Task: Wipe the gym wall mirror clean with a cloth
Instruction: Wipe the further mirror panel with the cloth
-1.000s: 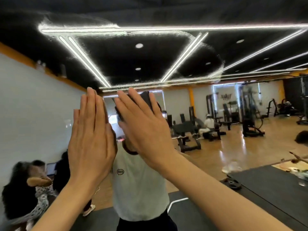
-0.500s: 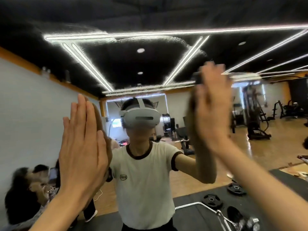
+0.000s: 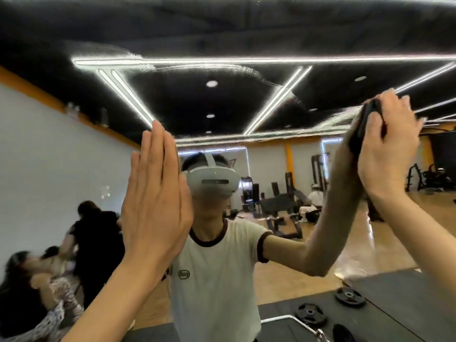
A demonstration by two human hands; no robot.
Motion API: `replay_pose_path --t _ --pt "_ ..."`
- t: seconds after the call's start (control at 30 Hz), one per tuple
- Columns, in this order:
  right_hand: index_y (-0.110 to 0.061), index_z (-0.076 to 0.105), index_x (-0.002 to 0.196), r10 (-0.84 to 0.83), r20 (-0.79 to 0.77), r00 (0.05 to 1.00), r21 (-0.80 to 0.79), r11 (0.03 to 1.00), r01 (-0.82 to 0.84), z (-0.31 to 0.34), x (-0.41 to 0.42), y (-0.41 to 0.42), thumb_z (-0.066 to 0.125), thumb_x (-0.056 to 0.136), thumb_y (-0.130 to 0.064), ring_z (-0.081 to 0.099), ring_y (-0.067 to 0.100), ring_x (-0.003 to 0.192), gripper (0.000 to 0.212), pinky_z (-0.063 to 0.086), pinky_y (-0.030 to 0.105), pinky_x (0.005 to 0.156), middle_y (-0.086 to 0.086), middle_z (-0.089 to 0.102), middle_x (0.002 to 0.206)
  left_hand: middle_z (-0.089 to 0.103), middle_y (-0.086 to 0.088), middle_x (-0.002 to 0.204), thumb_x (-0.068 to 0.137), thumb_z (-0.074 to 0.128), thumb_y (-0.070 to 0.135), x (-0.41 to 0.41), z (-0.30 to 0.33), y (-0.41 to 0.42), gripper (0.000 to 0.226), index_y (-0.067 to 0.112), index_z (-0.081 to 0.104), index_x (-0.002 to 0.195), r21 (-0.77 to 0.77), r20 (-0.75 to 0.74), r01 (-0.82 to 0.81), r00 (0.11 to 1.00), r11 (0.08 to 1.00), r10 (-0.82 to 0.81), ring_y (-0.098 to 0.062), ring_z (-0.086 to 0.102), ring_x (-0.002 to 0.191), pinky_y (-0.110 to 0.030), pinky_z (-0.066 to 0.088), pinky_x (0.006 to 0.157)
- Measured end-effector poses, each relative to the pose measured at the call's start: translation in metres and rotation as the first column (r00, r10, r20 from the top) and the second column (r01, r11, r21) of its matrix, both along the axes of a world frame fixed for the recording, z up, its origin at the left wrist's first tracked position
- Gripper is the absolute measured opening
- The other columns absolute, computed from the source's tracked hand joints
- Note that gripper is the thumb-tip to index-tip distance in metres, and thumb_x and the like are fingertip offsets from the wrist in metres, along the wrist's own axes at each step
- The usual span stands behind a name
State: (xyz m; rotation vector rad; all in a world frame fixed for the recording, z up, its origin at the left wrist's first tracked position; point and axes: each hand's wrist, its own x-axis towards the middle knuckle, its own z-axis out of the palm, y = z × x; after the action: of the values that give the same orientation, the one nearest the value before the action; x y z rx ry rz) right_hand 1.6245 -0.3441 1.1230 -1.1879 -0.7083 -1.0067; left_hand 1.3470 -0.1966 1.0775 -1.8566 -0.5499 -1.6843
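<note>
Since the frame a second ago, the right hand (image 3: 387, 154) has swung from beside the left, in front of the face, out to the upper right; half a second ago it was lower and nearer centre.

Left hand (image 3: 158, 193): raised, palm flat on the mirror (image 3: 49, 169), fingers straight and together, little changed.

Right hand: arm stretched up and out, palm pressing a dark cloth (image 3: 362, 129) against the glass, fingers laid over it. Whether the fingers curl round the cloth I cannot tell; it shows only as a dark strip between hand and its reflection.

The cloth is well apart from the left hand, higher and to the right.

Further off, in the reflection: person in a white T-shirt (image 3: 217, 280) and headset (image 3: 213, 180), weight plates (image 3: 311, 313) on a black mat, benches, seated people at left.
</note>
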Motion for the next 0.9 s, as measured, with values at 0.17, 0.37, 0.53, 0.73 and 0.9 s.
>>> replay_pose_path --t 0.17,0.37,0.53,0.73,0.9 --pt "-0.006 0.057 0.131 0.098 0.406 0.909 -0.010 0.995 -0.103 -0.001 -0.104 0.063 0.050 0.099 -0.009 0.043 0.012 0.137 0.034 0.010 0.036 0.126 0.006 0.057 0.136 0.003 -0.013 0.170 0.106 0.025 0.021 -0.001 -0.001 -0.002 0.060 0.002 0.008 0.160 -0.012 -0.009 -0.024 1.000 1.000 0.024 -0.022 0.000 0.157 -0.030 -0.006 0.126" --pt "0.002 0.056 0.137 0.059 0.705 0.707 -0.131 0.990 0.049 0.005 -0.125 0.082 0.062 0.094 0.000 0.041 0.034 0.142 0.043 0.009 0.044 0.122 0.019 0.053 0.146 0.003 -0.012 0.170 0.106 0.019 0.026 0.000 -0.001 -0.003 0.061 0.002 0.009 0.160 -0.023 -0.005 -0.018 1.000 1.000 0.018 -0.021 0.000 0.157 -0.029 -0.006 0.126" --pt "-0.009 0.048 0.146 0.035 0.287 0.957 -0.046 0.999 -0.023 0.005 -0.021 0.014 0.039 0.105 -0.016 0.020 0.008 0.148 0.042 -0.004 0.028 0.122 0.008 0.043 0.156 0.001 -0.012 0.170 0.106 0.021 0.023 0.002 -0.002 -0.002 0.060 0.002 0.007 0.161 -0.010 0.002 -0.026 1.000 1.000 0.026 -0.021 -0.002 0.157 -0.026 -0.009 0.125" --pt "-0.004 0.059 0.129 0.113 0.277 0.954 0.030 0.992 -0.126 0.017 -0.078 0.042 0.047 0.101 -0.009 0.042 0.024 0.142 0.031 0.008 0.047 0.127 0.008 0.058 0.137 -0.001 -0.011 0.170 0.106 0.023 0.022 0.001 -0.002 -0.001 0.060 0.002 0.007 0.161 -0.018 -0.004 -0.017 1.000 1.000 0.017 -0.021 -0.003 0.157 -0.029 -0.007 0.126" --pt "0.007 0.063 0.126 0.088 0.741 0.666 -0.112 0.994 -0.007 0.043 -0.172 0.104 0.066 0.087 0.007 0.052 0.043 0.132 0.039 0.017 0.052 0.117 0.024 0.062 0.133 0.002 -0.012 0.169 0.107 0.029 0.019 0.000 -0.001 0.000 0.059 0.002 0.010 0.160 -0.014 0.001 0.004 1.000 1.000 -0.004 -0.022 0.000 0.157 -0.032 -0.004 0.127"
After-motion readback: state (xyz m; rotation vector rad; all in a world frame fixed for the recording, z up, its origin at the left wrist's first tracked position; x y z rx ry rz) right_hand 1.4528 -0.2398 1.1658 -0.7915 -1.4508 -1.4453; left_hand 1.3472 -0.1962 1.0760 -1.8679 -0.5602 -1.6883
